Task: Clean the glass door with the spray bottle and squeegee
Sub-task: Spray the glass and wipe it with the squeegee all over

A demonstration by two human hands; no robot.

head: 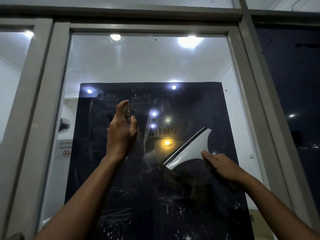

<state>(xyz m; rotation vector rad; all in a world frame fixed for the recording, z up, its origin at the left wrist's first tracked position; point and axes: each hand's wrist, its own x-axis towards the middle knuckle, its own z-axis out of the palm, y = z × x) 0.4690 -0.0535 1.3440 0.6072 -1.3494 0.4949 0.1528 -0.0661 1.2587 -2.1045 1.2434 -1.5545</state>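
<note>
A: We start with the glass door (149,66); it fills most of what we see, set in a pale grey frame (43,101); ceiling lights reflect off the upper glass, and a dark sheet (216,118) covers the middle and lower part behind it.

B: We agree; we also see wet streaks and droplets on the glass over that dark sheet, thickest near the bottom; at the left edge sits a no-smoking sticker (66,149), partly cut off by the sheet.

A: Next in size we take the squeegee (188,149); its pale head is tilted, the blade edge running from lower left to upper right; it looks to lie against the glass, right of centre.

B: The right hand (220,167) grips its handle, fingers curled round it, thumb laid along the head; the handle itself is mostly hidden under the hand.

A: The left hand (121,134) is raised left of centre, well apart from the squeegee; its fingers and thumb curl round the spray bottle (127,110).

B: We see only the small pale nozzle top between forefinger and thumb; the forefinger arches over it; the bottle's body is hidden behind the palm.
</note>
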